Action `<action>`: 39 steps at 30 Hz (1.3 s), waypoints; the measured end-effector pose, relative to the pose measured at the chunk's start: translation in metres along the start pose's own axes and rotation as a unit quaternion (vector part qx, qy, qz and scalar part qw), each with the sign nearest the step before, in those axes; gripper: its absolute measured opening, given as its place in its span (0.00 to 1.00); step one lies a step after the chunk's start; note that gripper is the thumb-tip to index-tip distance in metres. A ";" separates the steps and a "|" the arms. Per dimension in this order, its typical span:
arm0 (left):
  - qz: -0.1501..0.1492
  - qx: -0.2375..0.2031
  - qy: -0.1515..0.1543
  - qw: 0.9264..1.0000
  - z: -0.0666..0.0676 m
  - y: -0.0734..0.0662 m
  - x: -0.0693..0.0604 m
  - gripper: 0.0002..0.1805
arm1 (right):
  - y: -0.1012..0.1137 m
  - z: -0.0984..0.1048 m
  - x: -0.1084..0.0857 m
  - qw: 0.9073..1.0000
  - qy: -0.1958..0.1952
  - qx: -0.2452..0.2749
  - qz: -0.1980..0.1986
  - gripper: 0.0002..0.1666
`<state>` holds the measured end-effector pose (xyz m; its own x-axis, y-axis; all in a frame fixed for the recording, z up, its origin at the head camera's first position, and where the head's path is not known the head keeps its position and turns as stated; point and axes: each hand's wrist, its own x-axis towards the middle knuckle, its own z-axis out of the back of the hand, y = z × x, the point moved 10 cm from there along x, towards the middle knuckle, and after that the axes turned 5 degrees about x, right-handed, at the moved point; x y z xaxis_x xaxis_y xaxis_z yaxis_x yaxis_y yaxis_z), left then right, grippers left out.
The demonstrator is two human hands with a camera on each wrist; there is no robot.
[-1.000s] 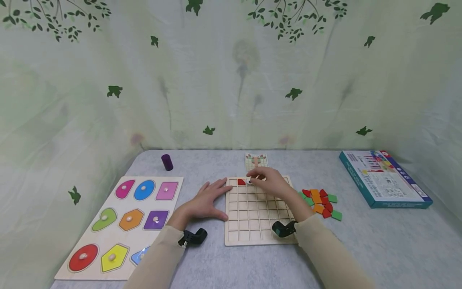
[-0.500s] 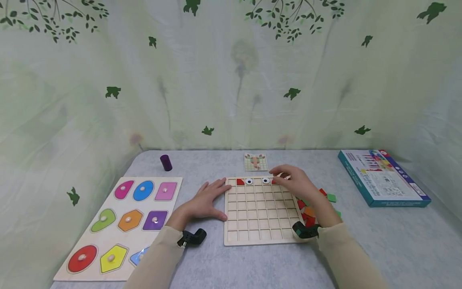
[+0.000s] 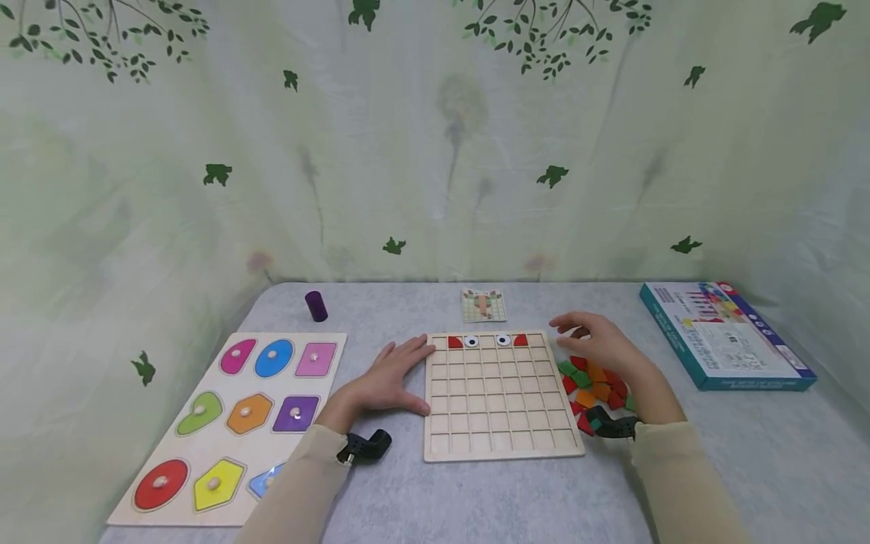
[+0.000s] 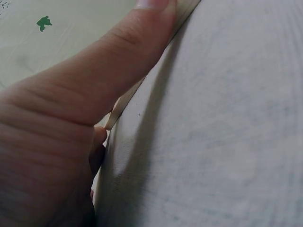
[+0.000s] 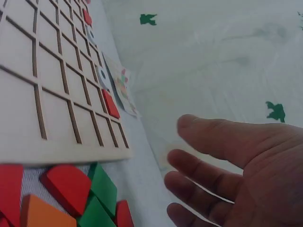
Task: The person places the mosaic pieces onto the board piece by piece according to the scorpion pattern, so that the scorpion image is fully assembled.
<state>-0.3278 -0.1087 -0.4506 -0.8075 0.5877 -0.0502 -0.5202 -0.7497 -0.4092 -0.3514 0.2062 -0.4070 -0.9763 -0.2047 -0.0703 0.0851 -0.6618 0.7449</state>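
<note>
A wooden grid board lies mid-table; its top row holds two red pieces, one at the left and one at the right, with two eye pieces between them, a left one and a right one. My left hand rests at the board's left edge, fingers spread and thumb against the side. Off the board's upper right corner, my right hand hovers with loosely bent fingers and nothing in them, as the right wrist view confirms. Below it lies a pile of red, orange and green pieces.
Behind the board lies a small pattern card. A shape puzzle board with knobbed pieces occupies the left, below a purple cylinder. On the right is a teal-edged box. A curtain hangs behind the table.
My right hand has moved right, from the board's top row to beyond its right corner. The right eye and right red piece are now in the top row. My left hand stays put.
</note>
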 end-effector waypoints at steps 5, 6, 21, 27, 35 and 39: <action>0.000 0.000 0.000 1.000 -0.001 0.000 0.000 0.60 | -0.021 0.001 -0.003 0.998 0.031 -0.035 -0.036 0.22; 0.001 -0.002 -0.001 1.000 -0.001 0.000 0.000 0.60 | -0.025 0.001 -0.003 0.998 0.036 -0.038 -0.044 0.22; -0.003 0.003 0.001 1.000 0.001 0.000 0.001 0.60 | -0.051 -0.002 -0.002 0.995 0.064 -0.054 -0.062 0.18; -0.005 0.004 -0.001 1.000 0.001 0.000 0.000 0.60 | -0.053 -0.003 -0.004 0.995 0.060 -0.047 -0.069 0.16; -0.004 0.008 -0.003 1.000 0.001 -0.001 0.000 0.60 | -0.052 -0.004 -0.004 0.995 0.055 -0.035 -0.073 0.12; -0.005 0.008 -0.002 1.000 0.002 -0.002 0.000 0.60 | -0.051 -0.003 -0.005 0.996 0.051 -0.020 -0.075 0.11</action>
<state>-0.3271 -0.1081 -0.4481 -0.8036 0.5936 -0.0423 -0.5322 -0.7487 -0.3953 -0.3507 0.2392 -0.4467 -0.9536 -0.1720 -0.2471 -0.0504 -0.7180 0.6942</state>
